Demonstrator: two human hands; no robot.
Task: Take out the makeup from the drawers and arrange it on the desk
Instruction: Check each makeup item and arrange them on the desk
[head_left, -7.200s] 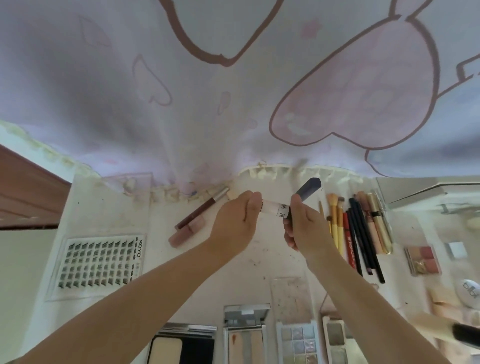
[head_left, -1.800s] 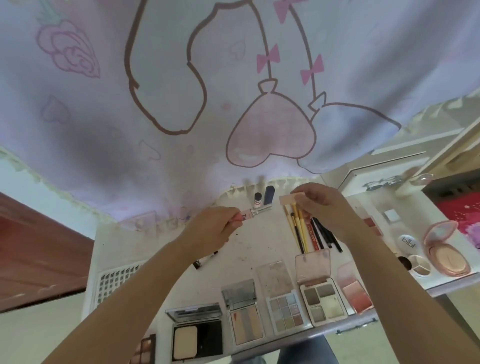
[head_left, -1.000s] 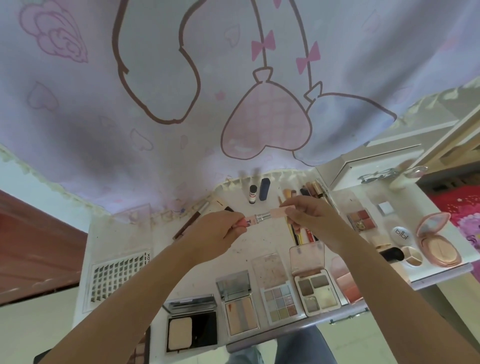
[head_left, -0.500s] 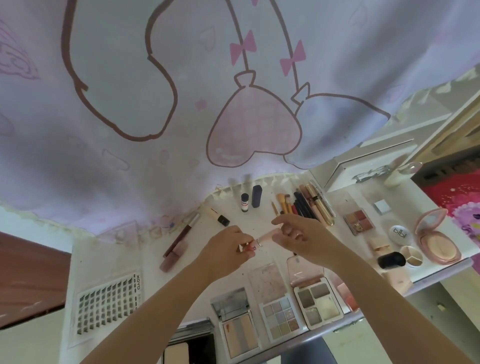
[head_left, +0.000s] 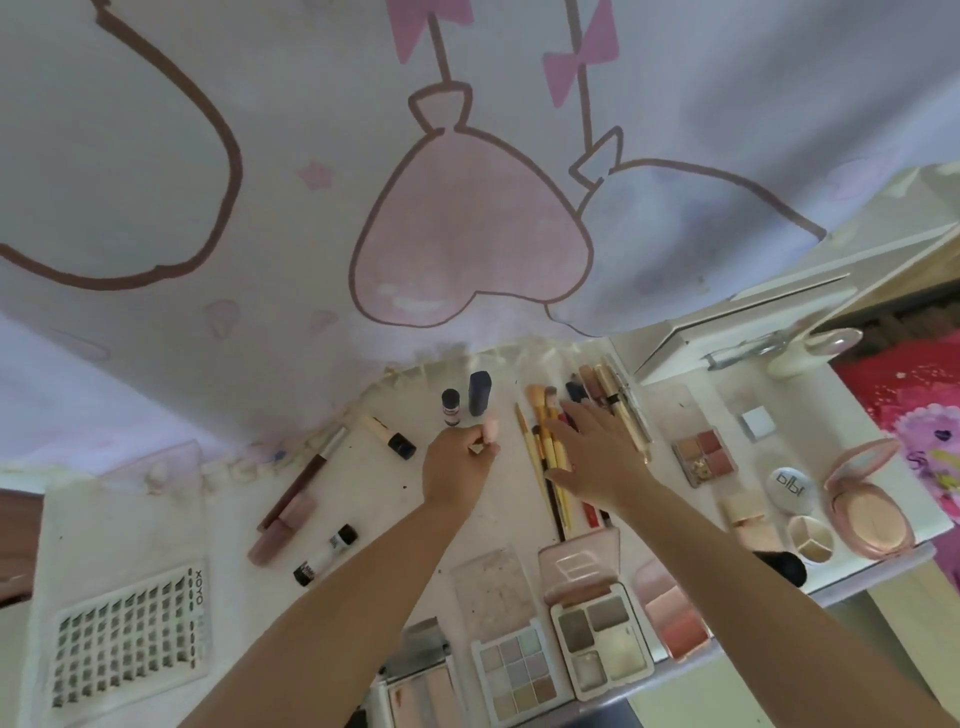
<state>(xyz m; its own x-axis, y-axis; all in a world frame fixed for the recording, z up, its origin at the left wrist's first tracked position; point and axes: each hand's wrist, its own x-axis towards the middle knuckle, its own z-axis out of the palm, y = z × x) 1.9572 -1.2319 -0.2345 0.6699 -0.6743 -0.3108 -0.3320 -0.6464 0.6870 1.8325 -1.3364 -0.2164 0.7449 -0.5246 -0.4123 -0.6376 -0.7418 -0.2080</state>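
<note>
Here, what I saw:
Left hand (head_left: 457, 462): pinched the pink lip tube (head_left: 488, 434), upright over the worktop (head_left: 130, 525).
Right hand (head_left: 592, 452): fingers spread flat over the brushes (head_left: 543, 415).

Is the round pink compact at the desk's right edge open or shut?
Open. The round pink compact has its lid tilted up behind the pan, and the pale pressed powder inside is exposed. Neither hand touches it.

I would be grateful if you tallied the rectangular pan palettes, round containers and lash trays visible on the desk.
rectangular pan palettes: 5
round containers: 3
lash trays: 1
Total: 9
</note>
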